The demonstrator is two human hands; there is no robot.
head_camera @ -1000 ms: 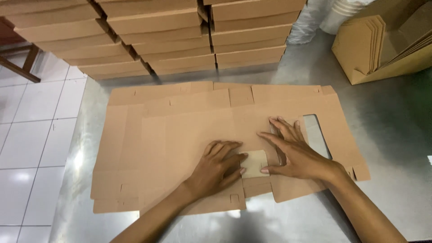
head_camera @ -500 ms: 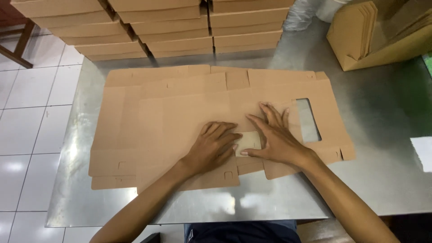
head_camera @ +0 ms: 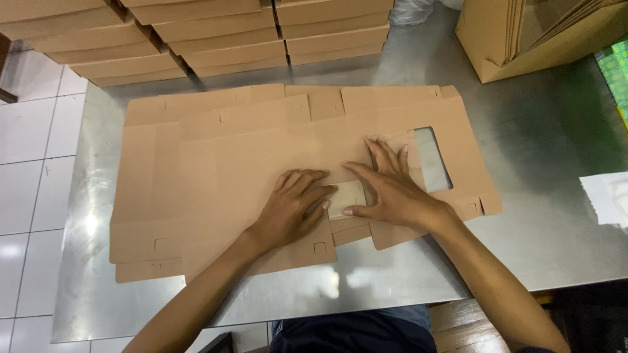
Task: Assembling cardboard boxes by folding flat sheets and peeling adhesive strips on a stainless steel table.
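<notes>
Matt brown cardboard sheets (head_camera: 222,163) on glossy steel table (head_camera: 543,150).

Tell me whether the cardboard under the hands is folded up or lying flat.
Flat: the cardboard sheet lies spread on the metal table.

Bright, even overhead light; soft glare patches on the steel counter (head_camera: 549,144) near and left; sharp focus, faint shadows.

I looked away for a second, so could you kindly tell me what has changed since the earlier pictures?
Hardly anything: both the left hand and the right hand still press flat on the cardboard sheets on the metal table. Nothing was grasped or released; only the view shifted slightly.
</notes>
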